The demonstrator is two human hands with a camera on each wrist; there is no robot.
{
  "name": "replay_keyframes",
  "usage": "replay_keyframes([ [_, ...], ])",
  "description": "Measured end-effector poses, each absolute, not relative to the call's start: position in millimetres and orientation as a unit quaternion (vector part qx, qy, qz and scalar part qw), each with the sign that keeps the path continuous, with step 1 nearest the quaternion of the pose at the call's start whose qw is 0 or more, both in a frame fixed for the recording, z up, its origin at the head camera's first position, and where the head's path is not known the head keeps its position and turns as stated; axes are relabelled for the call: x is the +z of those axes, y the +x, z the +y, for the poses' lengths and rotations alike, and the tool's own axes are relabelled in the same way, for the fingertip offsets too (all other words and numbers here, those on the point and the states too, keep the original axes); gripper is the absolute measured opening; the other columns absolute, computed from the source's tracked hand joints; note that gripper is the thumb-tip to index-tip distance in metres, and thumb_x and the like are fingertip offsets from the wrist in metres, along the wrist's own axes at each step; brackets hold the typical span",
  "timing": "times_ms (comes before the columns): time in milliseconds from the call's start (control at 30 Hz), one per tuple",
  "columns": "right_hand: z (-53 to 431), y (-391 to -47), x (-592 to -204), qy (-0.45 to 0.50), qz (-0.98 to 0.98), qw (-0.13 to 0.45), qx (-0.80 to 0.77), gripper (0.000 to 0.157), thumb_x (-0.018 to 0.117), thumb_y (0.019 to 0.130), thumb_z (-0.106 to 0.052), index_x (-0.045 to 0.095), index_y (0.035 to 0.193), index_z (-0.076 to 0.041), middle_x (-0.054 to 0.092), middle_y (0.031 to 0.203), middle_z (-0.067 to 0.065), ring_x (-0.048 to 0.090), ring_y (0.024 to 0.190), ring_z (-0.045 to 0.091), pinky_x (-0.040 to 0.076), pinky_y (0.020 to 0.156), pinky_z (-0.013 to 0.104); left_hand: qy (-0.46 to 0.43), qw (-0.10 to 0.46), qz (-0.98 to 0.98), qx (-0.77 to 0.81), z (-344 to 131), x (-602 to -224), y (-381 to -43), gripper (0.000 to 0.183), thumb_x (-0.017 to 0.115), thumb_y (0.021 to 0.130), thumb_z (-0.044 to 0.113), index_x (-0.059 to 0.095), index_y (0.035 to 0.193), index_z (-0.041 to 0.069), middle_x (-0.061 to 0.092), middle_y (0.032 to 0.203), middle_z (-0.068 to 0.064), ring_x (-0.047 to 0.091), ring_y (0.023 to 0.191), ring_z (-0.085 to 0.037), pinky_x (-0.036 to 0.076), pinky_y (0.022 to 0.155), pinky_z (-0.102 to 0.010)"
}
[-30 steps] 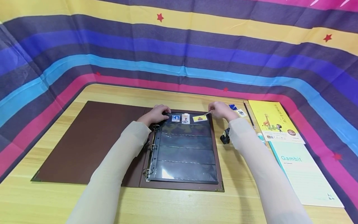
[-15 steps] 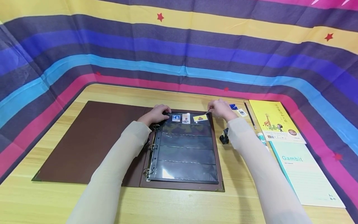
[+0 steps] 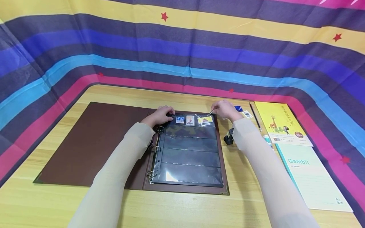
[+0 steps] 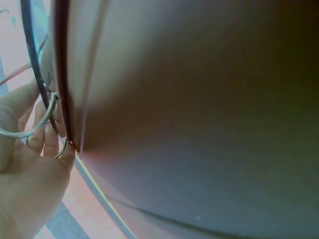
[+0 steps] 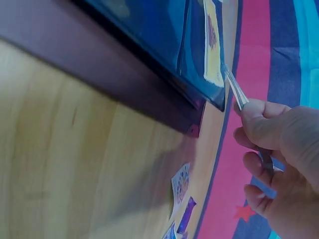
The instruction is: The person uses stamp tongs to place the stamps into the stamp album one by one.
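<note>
Tweezers (image 5: 236, 88) are pinched between the thumb and fingers of my right hand (image 3: 225, 110), at the top right corner of a black album page (image 3: 190, 157). Their tips are close by a yellow stamp (image 3: 205, 120) in the top clear pocket, which has glare over it. To its left, the same strip holds a blue-and-white stamp (image 3: 180, 120) and a pale stamp with a small figure (image 3: 190, 120). My left hand (image 3: 160, 115) grips the page at its top left corner, beside the metal rings (image 4: 31, 130); some fingers are hidden behind the page.
The brown binder (image 3: 94, 142) lies spread open on the wooden table. Right of it are a black object (image 3: 228, 137), loose stamps (image 3: 247, 114), a pencil (image 3: 255, 117), a glue stick (image 3: 267, 139), a yellow booklet (image 3: 282, 123) and a notebook (image 3: 313, 177). A striped cloth (image 3: 182, 47) hangs behind.
The tweezers have drawn slightly up and back from the yellow stamp, and the clear pocket over it now shines with glare. My left hand stays at the page corner.
</note>
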State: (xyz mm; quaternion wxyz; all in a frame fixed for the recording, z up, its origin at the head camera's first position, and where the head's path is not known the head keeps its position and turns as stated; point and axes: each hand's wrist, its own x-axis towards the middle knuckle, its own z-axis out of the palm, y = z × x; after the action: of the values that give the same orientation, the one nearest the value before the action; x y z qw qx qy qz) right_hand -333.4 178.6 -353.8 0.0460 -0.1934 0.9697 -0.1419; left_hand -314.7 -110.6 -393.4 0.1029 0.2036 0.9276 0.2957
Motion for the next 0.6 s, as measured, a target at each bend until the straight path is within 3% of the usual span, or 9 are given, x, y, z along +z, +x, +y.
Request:
replay_keyframes([
  [600, 172.4, -338.3, -358.6, -0.195, 0.956, 0.086, -0.202, 0.013, 0.048, 0.082, -0.004, 0.061, 0.085, -0.006, 0.057, 0.084, 0.007, 0.047, 0.072, 0.021, 0.037, 0.063, 0.033, 0.207, 0.100, 0.929, 0.289, -110.8, -393.7, -316.5, 0.015, 0.052, 0.081, 0.012, 0.050, 0.096, 0.009, 0.043, 0.096, -0.006, 0.031, 0.095, -0.022, 0.027, 0.080, -0.037],
])
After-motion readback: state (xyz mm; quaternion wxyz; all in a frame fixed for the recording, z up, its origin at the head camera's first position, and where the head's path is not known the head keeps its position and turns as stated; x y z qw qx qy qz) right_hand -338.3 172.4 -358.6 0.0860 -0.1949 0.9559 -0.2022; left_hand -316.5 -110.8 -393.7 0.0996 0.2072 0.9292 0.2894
